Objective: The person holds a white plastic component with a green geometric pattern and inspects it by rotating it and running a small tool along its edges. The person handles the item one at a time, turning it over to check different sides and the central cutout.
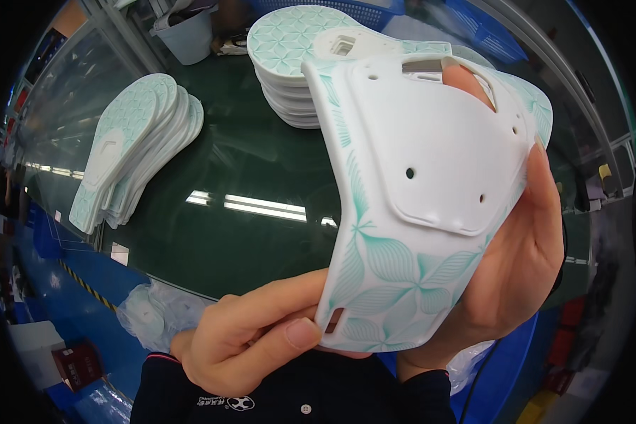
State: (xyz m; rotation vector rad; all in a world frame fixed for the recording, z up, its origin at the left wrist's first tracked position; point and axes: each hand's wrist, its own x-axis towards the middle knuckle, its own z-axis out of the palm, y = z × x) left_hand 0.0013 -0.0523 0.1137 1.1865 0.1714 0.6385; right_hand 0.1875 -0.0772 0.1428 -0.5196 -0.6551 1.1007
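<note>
A curved white plastic panel point(431, 191) with a green leaf pattern is held up in front of me. It has small round holes, a raised smooth middle, a wide cutout at its top and a slot near its lower corner. My left hand point(254, 336) pinches the lower left edge beside the slot, thumb in front. My right hand point(519, 254) grips the panel from the right side and behind, with a fingertip showing through the top cutout. Behind the panel stands a tall stack of rounded, green-patterned plastic parts point(286, 42), partly hidden.
On the dark green glossy tabletop point(240, 162), a fanned, leaning stack of similar parts point(131, 134) lies at the left. A pale bucket point(185, 39) and blue baskets point(484, 32) stand at the back. Clear plastic bags point(155, 311) hang below the table's near left edge.
</note>
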